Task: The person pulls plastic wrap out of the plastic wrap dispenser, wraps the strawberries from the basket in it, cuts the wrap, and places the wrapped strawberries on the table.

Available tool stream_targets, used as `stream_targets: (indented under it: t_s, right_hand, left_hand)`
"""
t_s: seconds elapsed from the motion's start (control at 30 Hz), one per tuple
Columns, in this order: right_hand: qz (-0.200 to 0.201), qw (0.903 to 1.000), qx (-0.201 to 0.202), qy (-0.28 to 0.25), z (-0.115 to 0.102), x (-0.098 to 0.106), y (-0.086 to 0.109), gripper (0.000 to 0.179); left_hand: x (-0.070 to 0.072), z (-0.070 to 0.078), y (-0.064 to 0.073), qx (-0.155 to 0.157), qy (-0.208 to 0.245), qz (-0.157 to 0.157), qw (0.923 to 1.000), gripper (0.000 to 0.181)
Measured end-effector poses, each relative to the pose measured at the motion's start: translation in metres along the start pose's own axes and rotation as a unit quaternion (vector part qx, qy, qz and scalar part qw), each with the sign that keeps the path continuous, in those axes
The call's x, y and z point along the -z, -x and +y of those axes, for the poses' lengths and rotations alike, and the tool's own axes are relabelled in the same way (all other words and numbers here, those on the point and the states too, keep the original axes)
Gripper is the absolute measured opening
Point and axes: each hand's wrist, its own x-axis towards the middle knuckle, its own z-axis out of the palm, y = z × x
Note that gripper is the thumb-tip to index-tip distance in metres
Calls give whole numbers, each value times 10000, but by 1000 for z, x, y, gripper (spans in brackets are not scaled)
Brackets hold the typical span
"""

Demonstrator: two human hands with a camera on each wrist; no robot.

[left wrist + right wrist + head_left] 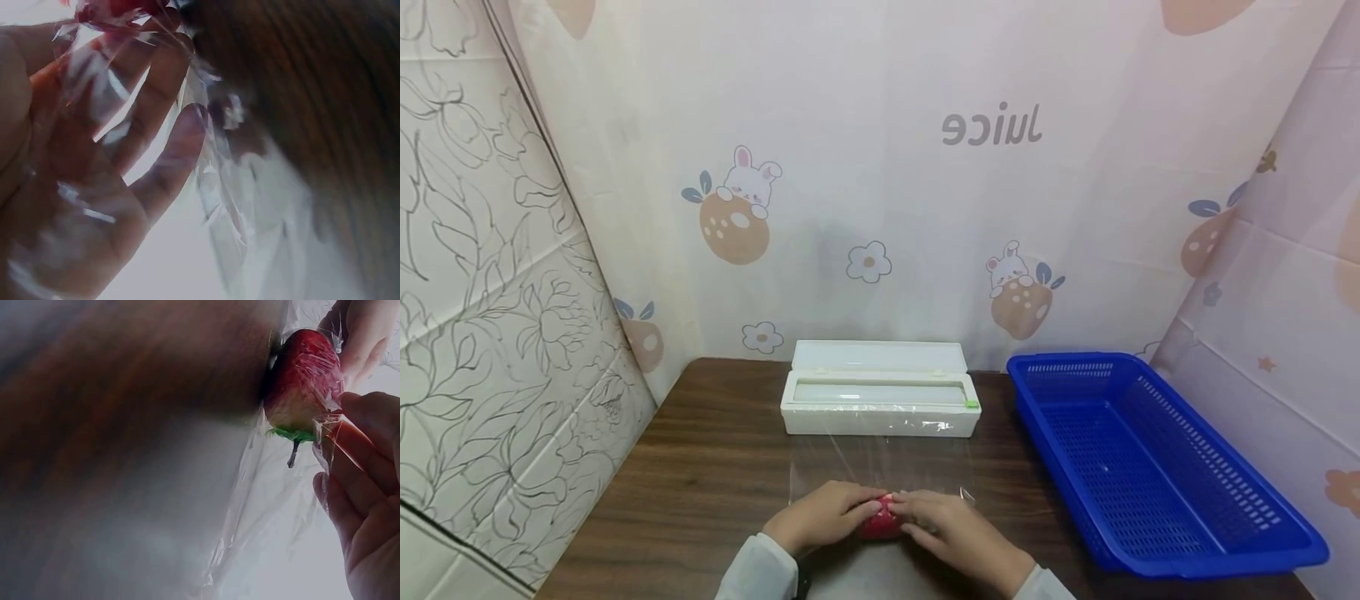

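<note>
A red, strawberry-like fruit has a pale end with green leaves and a dark stem. Clear plastic wrap covers it and trails over the table. From the left, my left hand holds the fruit's side; a sheet of wrap lies across its palm and fingers in the left wrist view. Opposite it, my right hand has its fingertips at the fruit's stem end, pinching wrap there. Its little finger sits against the film's fold in the right wrist view. The fruit's underside is hidden.
Behind the hands stands a white wrap dispenser box, lid raised, with a green slider; the film runs from it toward me. On the right lies a blue perforated basket. A patterned curtain hangs behind the brown table.
</note>
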Motion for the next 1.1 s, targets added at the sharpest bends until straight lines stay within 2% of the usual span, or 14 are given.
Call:
stream_targets:
  t_s: [0.17,0.3,0.43,0.57,0.63,0.7,0.77,0.93,1.03,1.1]
  right_hand:
    - [193,9998,-6,-65,-1,0,-5,31]
    - [309,9994,-5,-133,-1,-1,-8,31]
    - [274,9994,-81,-206,-1,-1,-11,31]
    - [227,9992,-179,-264,0,-1,-12,31]
    - [211,9991,-219,-281,0,-1,-12,31]
    - [194,9991,-245,-288,0,-2,-12,31]
    - [196,9991,-258,-288,1,-2,-12,31]
    - [114,9988,-379,-282,2,-1,-13,34]
    - [4,9985,-493,-235,2,-1,-14,36]
    - [-41,9983,-541,-212,3,-1,-15,38]
  left_hand:
    - [0,-3,0,96,68,130,9998,34]
    - [1,-5,1,74,-115,339,9993,29]
    - [7,-2,3,38,-564,828,9950,27]
    - [15,8,6,-244,-972,1403,9850,20]
    - [18,15,7,-427,-943,1521,9829,16]
    - [18,22,8,-562,-907,1482,9832,14]
    - [17,28,10,-624,-935,1287,9853,13]
    - [9,34,11,-320,-1172,837,9891,26]
    - [5,31,10,-156,-1233,886,9883,33]
    - [3,28,9,-152,-1331,964,9863,35]
